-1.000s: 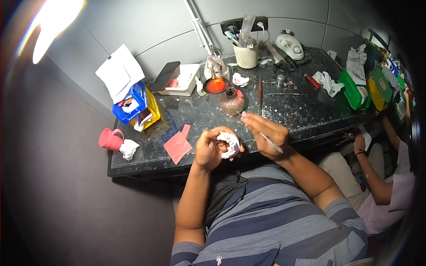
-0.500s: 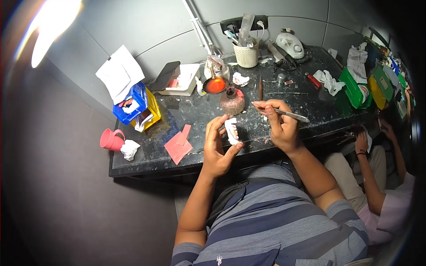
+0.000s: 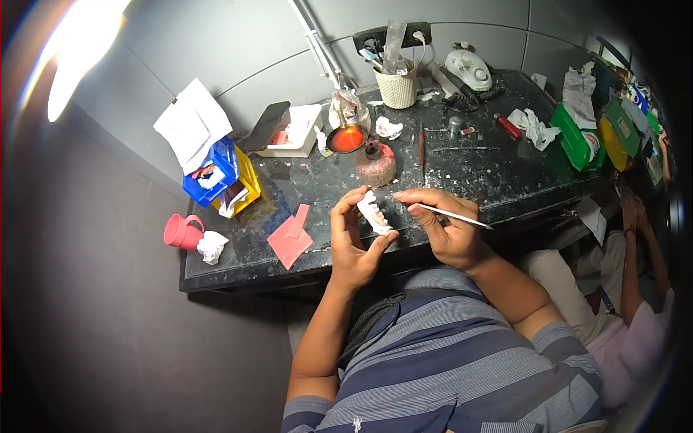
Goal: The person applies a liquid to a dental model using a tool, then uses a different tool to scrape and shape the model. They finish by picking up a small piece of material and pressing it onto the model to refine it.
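Note:
My left hand [image 3: 354, 249] holds a white dental cast [image 3: 374, 215] by its ends, between the thumb and fingers, above the front edge of the bench. A row of teeth on the cast faces right. In my right hand [image 3: 451, 234] is a slim metal wax knife [image 3: 465, 219], gripped like a pen. Its handle points to the right; the working tip, near the fingertips, is too small to make out. The tool's tip end is close to the cast, apparently apart from it. Just beyond the cast stands a round spirit burner [image 3: 376, 169] with pinkish stains.
Pink wax sheets [image 3: 290, 247] lie left on the dark bench [image 3: 253, 268]. Behind the burner are a dish of red wax [image 3: 347, 139] and a white box [image 3: 307, 123]. A pink mug [image 3: 182, 232] stands far left. Another person's hands [image 3: 635, 215] show at right.
My right hand has moved left and slightly down, bringing the wax knife closer to the cast. The cast has tilted in my left hand. The other person's hands have shifted.

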Demonstrator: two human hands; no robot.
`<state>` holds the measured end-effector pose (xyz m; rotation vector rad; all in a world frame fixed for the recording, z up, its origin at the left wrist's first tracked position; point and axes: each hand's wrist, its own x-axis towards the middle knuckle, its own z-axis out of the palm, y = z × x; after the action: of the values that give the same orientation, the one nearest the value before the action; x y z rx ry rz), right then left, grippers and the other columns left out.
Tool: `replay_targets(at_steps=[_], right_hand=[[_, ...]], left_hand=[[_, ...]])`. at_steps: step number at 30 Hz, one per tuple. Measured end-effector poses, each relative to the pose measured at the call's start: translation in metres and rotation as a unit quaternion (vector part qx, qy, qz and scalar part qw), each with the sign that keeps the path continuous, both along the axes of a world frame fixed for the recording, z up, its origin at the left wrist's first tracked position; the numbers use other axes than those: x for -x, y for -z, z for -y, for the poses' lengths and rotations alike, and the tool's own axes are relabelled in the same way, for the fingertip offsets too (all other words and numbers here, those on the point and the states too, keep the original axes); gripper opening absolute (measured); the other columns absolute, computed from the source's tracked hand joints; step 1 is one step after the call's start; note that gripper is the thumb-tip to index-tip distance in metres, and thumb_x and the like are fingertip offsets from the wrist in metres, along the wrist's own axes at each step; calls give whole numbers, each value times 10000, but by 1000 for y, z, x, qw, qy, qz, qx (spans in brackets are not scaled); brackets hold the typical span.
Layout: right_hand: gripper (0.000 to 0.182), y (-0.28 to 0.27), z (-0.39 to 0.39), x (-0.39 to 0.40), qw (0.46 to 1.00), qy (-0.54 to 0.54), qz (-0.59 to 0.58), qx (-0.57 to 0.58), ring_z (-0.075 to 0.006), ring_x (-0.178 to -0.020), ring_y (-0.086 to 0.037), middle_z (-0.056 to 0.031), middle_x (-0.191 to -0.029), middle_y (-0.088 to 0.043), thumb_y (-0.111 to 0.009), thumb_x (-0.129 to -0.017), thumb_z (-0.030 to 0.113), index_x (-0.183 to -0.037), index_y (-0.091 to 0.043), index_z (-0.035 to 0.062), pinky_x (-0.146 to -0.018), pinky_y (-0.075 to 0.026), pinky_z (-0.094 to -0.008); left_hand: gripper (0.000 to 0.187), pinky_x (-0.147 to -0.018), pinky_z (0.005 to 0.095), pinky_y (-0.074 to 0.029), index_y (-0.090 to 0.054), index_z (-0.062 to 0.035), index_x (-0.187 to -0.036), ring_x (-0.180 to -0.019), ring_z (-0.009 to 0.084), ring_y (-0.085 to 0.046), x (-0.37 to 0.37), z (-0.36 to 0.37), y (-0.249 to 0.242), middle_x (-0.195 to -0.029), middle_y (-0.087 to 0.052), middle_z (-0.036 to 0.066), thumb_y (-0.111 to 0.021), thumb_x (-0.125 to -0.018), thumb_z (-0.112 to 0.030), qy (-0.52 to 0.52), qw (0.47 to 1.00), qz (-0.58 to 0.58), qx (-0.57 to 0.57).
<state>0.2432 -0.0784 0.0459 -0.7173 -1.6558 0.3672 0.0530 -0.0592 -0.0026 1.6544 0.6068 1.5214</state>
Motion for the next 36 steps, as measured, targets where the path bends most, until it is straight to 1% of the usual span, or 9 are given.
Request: replay_targets(at_steps=[2,6,9,14,17,18,20,29,36], right_hand=[[140,1,2,0,1000,-3,11,-2,-284,-954,-742,-169,-1024,-744,-660,-967,65,-1067,-698,-26,-822,-579,-344],[131,2,9,6,999,-26,16,-17,-307,-963,-735,-181,-1031,-733,-678,-941,31,-1056,-688,-31,-829,-588,-368],[131,4,10,8,999,-20,20,-16,-308,-959,-734,-182,-1033,-729,-682,-935,24,-1053,-687,-33,-831,-588,-363],[145,9,16,15,1000,-19,20,-8,-313,-961,-734,-186,-1040,-723,-685,-933,27,-1059,-685,-43,-823,-591,-361],[151,11,19,16,1000,-21,20,-9,-312,-964,-735,-191,-1040,-722,-686,-934,32,-1064,-682,-44,-822,-592,-360],[151,11,19,16,1000,-21,19,-9,-312,-964,-735,-191,-1040,-722,-686,-934,32,-1064,-682,-44,-822,-592,-360],[155,10,20,16,999,-17,21,-17,-314,-964,-735,-197,-1040,-721,-685,-935,35,-1069,-681,-44,-814,-595,-358],[203,12,23,15,994,-6,85,-73,-319,-973,-729,-192,-1081,-707,-698,-915,12,-1105,-669,-52,-794,-603,-360],[259,14,22,17,988,-1,112,-103,-325,-1021,-720,-189,-1121,-694,-716,-880,-11,-1132,-664,-38,-819,-608,-370]], left_hand=[[742,-1133,409,-384,-382,-33,-1350,-1348,276,-468,0,-1,2,-1461,-416,195,-845,-772,8,-14,1000,-3,-4],[726,-1124,411,-397,-383,-37,-1318,-1324,278,-491,-3,-1,6,-1453,-422,210,-854,-767,9,-35,999,7,3],[717,-1125,410,-389,-395,-50,-1304,-1289,260,-516,-6,0,8,-1377,-485,179,-865,-765,-8,-67,998,18,0],[788,-972,340,-438,-339,-51,-1289,-1092,195,-510,-10,0,17,-1204,-455,115,-903,-739,-78,-167,982,-9,-87],[721,-921,328,-427,-382,-39,-1226,-1019,179,-473,-11,7,14,-1138,-422,95,-902,-731,-102,-194,979,-17,-54],[721,-921,328,-427,-382,-39,-1226,-1019,179,-473,-9,7,13,-1138,-422,95,-902,-731,-102,-194,979,-18,-54],[609,-930,339,-423,-429,-33,-1149,-1005,192,-464,-2,7,12,-1106,-411,93,-877,-742,-105,-234,957,-142,-91],[499,-946,401,-410,-450,-19,-1098,-1020,269,-448,-7,8,9,-1077,-393,126,-786,-741,-111,-281,926,-166,-190],[469,-939,404,-413,-450,-16,-1099,-1021,273,-451,-7,7,14,-1078,-392,133,-726,-732,-109,-284,925,-161,-193]])
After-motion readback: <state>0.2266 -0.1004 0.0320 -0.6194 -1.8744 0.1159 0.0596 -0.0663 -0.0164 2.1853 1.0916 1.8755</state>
